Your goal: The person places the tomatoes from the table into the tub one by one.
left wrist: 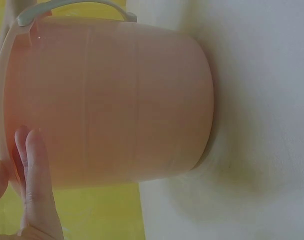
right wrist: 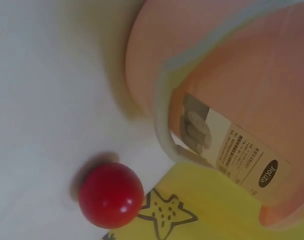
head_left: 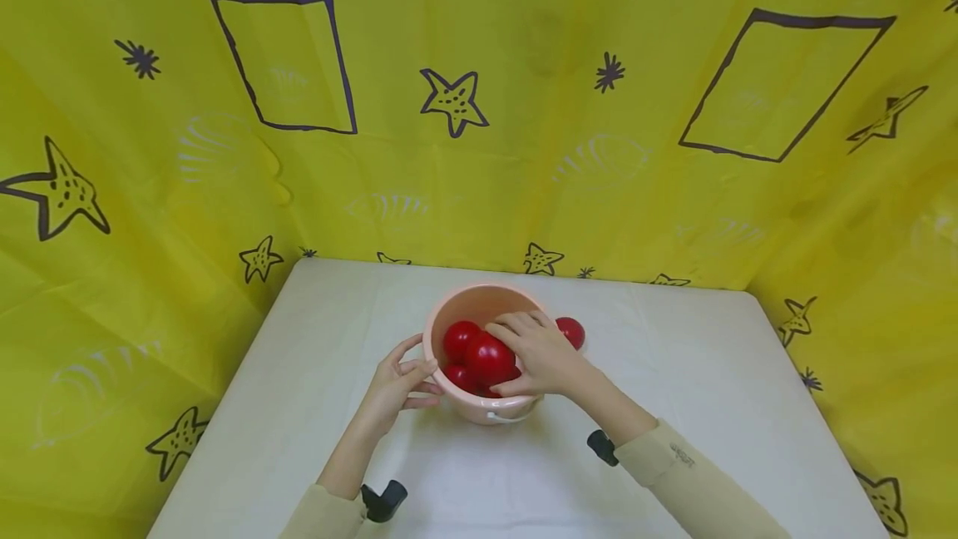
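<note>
A pink bucket (head_left: 479,412) stands upright on the white table with several smooth red balls inside. My left hand (head_left: 389,385) holds the bucket's left rim, thumb at the edge and fingers (left wrist: 38,165) along the outer wall. Reaching over the right rim, my right hand (head_left: 542,356) grips the topmost red ball (head_left: 491,358), its thumb and fingers on either side. Another ball (head_left: 461,341) lies behind that one in the bucket. The right wrist view shows neither the right hand nor the gripped ball.
One more red ball (right wrist: 111,195) rests on the table (head_left: 337,331) just right of the bucket. The bucket's pale handle (left wrist: 82,4) hangs down its near side. A label (right wrist: 231,150) is stuck to the wall. Yellow patterned curtains (head_left: 516,173) surround the table's back and sides.
</note>
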Action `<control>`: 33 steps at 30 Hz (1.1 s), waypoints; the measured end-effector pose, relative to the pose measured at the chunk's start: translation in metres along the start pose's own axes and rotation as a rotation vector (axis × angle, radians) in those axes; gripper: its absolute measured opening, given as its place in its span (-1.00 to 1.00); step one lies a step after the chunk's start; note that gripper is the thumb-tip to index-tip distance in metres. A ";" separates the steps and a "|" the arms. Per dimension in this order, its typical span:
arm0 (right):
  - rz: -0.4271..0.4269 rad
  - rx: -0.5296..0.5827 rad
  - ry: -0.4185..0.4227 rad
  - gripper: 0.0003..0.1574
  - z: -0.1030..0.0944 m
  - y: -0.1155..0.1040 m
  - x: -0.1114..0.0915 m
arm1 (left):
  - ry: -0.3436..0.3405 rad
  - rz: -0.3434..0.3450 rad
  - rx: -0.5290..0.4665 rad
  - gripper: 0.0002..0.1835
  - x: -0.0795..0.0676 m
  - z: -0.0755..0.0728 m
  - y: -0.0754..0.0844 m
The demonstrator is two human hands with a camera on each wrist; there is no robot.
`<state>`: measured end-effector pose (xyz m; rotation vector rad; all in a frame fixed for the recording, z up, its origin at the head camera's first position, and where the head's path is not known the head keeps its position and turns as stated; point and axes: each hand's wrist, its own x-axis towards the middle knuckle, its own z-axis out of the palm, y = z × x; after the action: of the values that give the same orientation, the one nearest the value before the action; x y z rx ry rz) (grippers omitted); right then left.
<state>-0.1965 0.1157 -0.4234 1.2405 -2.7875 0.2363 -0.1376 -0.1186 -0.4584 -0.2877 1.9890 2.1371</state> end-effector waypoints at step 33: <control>-0.187 -0.175 -0.377 -0.06 0.016 -0.004 0.026 | 0.004 -0.007 0.019 -0.37 0.001 -0.001 0.000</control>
<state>-0.2112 0.0909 -0.4353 1.6317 -2.8756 -0.2767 -0.1380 -0.1192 -0.4589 -0.2959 2.0064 2.1131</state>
